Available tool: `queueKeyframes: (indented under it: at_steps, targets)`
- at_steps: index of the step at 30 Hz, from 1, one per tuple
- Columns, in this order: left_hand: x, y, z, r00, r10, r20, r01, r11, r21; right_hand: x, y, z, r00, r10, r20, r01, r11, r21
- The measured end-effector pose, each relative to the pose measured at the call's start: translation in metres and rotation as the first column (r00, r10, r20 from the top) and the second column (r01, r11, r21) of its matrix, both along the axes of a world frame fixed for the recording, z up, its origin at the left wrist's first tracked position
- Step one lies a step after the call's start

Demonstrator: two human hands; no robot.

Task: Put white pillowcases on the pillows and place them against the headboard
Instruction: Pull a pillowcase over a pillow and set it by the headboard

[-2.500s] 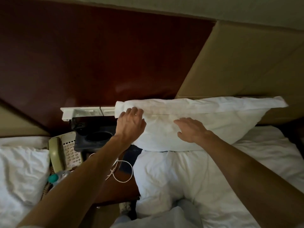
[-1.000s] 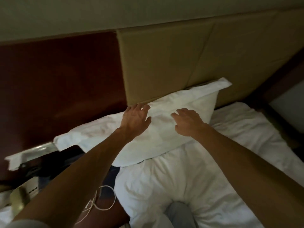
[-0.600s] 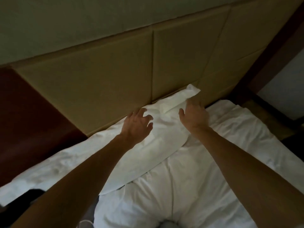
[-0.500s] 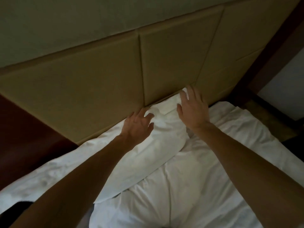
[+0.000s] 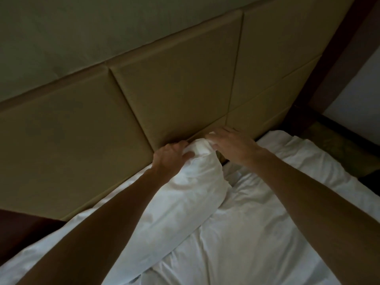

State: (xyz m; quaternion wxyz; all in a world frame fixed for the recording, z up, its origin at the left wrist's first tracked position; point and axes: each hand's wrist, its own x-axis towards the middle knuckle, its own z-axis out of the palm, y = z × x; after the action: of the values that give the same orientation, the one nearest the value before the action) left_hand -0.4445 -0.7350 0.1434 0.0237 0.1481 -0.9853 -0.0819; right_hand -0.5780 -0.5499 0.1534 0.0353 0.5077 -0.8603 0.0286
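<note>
Pillow (image 5: 181,194) slid right against headboard (image 5: 185,89); left hand (image 5: 170,158) grips far corner, right hand (image 5: 233,147) presses flat-fingered; placement nearly done.

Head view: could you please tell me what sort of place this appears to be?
Probably a bedroom, perhaps a hotel room: a white pillow leans against a padded tan headboard, with rumpled white bedding spread below.

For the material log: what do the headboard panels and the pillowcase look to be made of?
Headboard panels: tan padded upholstery, likely vinyl or leather, smooth with faint sheen and recessed seams. Pillowcase: white woven cloth, probably cotton, matte, soft creases bunching where the left hand grips it.
</note>
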Motion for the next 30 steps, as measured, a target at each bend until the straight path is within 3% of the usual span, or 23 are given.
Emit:
queueKeyframes:
  at_steps: [5, 9, 11, 14, 18, 23, 27, 30]
  targets:
    - [-0.006, 0.01, 0.001, 1.0, -0.026, 0.005, 0.026, 0.969, -0.247, -0.002, -0.01, 0.009, 0.995, -0.09, -0.037, 0.09, 0.996, 0.001]
    - [-0.029, 0.014, 0.031, 1.0, -0.011, 0.005, 0.012, 0.928, -0.373, -0.004, -0.018, 0.035, 0.944, -0.246, -0.22, 0.208, 0.961, -0.182]
    - [-0.036, 0.016, 0.041, 0.999, 0.033, -0.021, -0.039, 0.917, -0.396, -0.006, -0.019, 0.039, 0.944, -0.27, -0.191, 0.229, 0.95, -0.212]
    - [-0.037, 0.028, 0.03, 0.999, 0.037, 0.005, -0.032, 0.929, -0.368, -0.007, -0.015, 0.027, 0.943, -0.33, -0.035, 0.317, 0.928, -0.195]
    - [-0.027, 0.035, 0.003, 0.999, -0.024, -0.03, 0.012, 0.939, -0.344, -0.001, -0.002, 0.001, 0.94, -0.339, 0.033, 0.339, 0.92, -0.196]
    - [-0.011, 0.021, -0.002, 0.99, -0.098, -0.106, 0.07, 0.968, -0.242, 0.022, 0.004, -0.007, 0.948, -0.311, -0.072, 0.271, 0.904, -0.331]
    - [0.014, 0.008, 0.002, 0.999, -0.019, 0.038, 0.027, 0.973, -0.231, 0.041, -0.003, 0.002, 0.934, -0.356, -0.03, 0.326, 0.883, -0.339]
    - [0.034, -0.005, 0.004, 0.99, 0.011, 0.141, 0.024, 0.969, -0.245, 0.058, -0.007, 0.007, 0.974, -0.219, -0.061, 0.188, 0.927, -0.323]
